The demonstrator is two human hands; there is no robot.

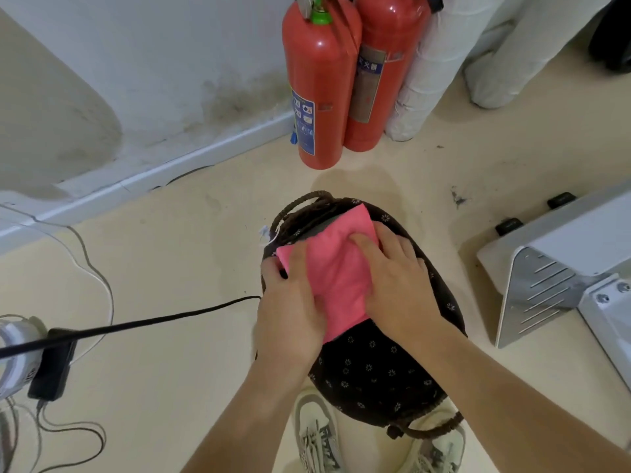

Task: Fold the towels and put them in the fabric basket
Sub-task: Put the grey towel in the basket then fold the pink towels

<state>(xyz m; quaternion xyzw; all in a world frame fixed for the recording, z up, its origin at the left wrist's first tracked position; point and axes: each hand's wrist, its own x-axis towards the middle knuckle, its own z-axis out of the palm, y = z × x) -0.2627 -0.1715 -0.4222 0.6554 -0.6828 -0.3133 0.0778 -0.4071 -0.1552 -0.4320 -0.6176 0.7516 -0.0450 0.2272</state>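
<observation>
Down on the floor (177, 254), your left grip (290, 302) curls over the left edge of the folded pink towel (341, 264), grasping it. That towel lies in the mouth of the dark flowered fabric basket (375, 370). Your right grip (399, 285) rests flat on the towel's right side, fingers released.

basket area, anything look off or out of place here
The wall above the skirting, left of the fire extinguishers, has dark mould-like staining. A black cable trails across the floor toward the fabric basket. The pink towel looks neatly folded.
</observation>
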